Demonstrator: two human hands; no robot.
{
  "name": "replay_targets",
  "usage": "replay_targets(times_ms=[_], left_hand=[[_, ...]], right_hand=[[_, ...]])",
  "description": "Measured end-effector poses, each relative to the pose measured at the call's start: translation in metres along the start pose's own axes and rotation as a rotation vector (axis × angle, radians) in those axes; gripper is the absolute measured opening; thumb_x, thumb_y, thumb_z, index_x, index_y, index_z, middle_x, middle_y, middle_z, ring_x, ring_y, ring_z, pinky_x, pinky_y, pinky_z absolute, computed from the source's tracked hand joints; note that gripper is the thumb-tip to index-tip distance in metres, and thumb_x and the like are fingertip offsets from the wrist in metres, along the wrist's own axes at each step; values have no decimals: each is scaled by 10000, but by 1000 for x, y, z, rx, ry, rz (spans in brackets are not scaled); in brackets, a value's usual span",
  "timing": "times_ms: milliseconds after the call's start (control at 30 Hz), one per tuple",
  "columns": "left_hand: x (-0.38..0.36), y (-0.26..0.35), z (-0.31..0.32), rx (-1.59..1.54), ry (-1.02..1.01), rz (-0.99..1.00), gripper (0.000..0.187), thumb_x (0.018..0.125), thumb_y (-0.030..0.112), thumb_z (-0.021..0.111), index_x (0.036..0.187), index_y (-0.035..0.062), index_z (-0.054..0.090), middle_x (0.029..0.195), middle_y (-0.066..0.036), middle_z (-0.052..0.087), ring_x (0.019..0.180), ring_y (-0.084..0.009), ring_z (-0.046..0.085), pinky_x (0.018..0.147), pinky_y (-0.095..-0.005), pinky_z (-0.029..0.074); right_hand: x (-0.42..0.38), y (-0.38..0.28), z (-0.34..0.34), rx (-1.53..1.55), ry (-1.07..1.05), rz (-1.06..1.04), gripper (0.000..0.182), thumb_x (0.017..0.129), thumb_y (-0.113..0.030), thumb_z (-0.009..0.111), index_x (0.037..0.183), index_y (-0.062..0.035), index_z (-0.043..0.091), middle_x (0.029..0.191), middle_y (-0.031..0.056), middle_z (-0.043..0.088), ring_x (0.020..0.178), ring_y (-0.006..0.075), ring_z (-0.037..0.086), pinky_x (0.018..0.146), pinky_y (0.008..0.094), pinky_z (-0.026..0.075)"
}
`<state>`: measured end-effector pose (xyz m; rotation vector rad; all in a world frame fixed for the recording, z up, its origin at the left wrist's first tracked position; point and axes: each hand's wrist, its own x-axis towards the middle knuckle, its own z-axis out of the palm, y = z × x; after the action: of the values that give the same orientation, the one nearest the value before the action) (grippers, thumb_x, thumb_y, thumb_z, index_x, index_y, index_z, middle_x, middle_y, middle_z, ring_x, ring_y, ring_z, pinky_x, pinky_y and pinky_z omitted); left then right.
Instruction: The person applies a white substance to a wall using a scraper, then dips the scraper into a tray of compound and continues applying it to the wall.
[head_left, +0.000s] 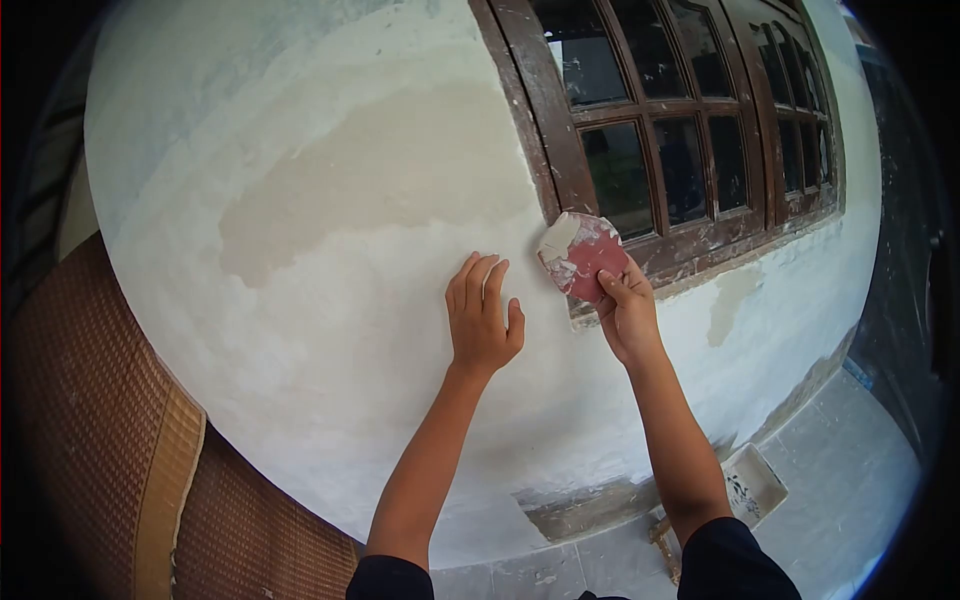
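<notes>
My right hand (630, 308) grips a red putty scraper (590, 262), thumb on its face and fingers behind. Pale putty is smeared over the scraper's upper left part, and its edge is close to the lower left corner of the window frame (548, 150). Left of it, my left hand (484, 315) is raised in front of the white wall (380, 370) with fingers spread and nothing in them. Above that hand a broad beige patch of damp-looking putty (390, 160) covers part of the wall.
The brown wooden window (680, 110) has several dark panes and white specks on its frame. Low on the right, a white tray (755, 485) stands on the grey tiled floor (830, 470). A woven brown mat (90, 400) lies along the left side.
</notes>
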<state>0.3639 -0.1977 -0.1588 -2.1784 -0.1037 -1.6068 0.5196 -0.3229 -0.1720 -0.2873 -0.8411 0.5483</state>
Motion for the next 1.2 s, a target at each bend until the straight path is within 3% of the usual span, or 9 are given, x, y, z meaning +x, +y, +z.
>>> replay_targets(times_ms=[433, 600, 700, 933, 1200], left_hand=[[-36, -123, -127, 145, 34, 45, 500, 798, 102, 545, 1284, 5, 472, 1326, -178, 485, 1306, -397, 413, 1034, -501, 316], [-49, -169, -175, 206, 64, 40, 500, 810, 106, 536, 1293, -6, 470, 1340, -186, 478, 1308, -401, 409, 1041, -507, 308], [-53, -194, -205, 248, 91, 42, 484, 792, 92, 547, 1263, -9, 500, 1329, -183, 485, 1299, -392, 413, 1024, -504, 334], [-52, -257, -262, 286, 124, 38, 469, 878, 131, 473, 1319, -25, 434, 1361, -194, 464, 1319, -403, 389, 1056, -504, 288], [-42, -284, -283, 307, 122, 61, 457, 901, 160, 460, 1319, -24, 434, 1364, -204, 461, 1320, -405, 387, 1056, -505, 290]], right_hand=[[-20, 98, 143, -66, -113, 14, 370, 965, 18, 455, 1333, 53, 435, 1292, 133, 564, 1182, 194, 562, 1034, 352, 460], [-38, 132, 196, -290, -69, -178, 357, 978, 8, 435, 1331, 68, 436, 1210, 140, 600, 1100, 177, 587, 985, 329, 466], [-47, 149, 226, -448, -75, -171, 355, 983, 1, 431, 1331, 73, 430, 1203, 143, 598, 1076, 170, 590, 984, 331, 469], [-64, 186, 291, -495, -88, -200, 356, 988, -12, 442, 1337, 57, 433, 1182, 105, 608, 1048, 141, 574, 962, 312, 459], [-53, 208, 322, -406, -144, -308, 348, 979, 17, 433, 1323, 70, 431, 1135, 164, 630, 1016, 173, 607, 908, 314, 490]])
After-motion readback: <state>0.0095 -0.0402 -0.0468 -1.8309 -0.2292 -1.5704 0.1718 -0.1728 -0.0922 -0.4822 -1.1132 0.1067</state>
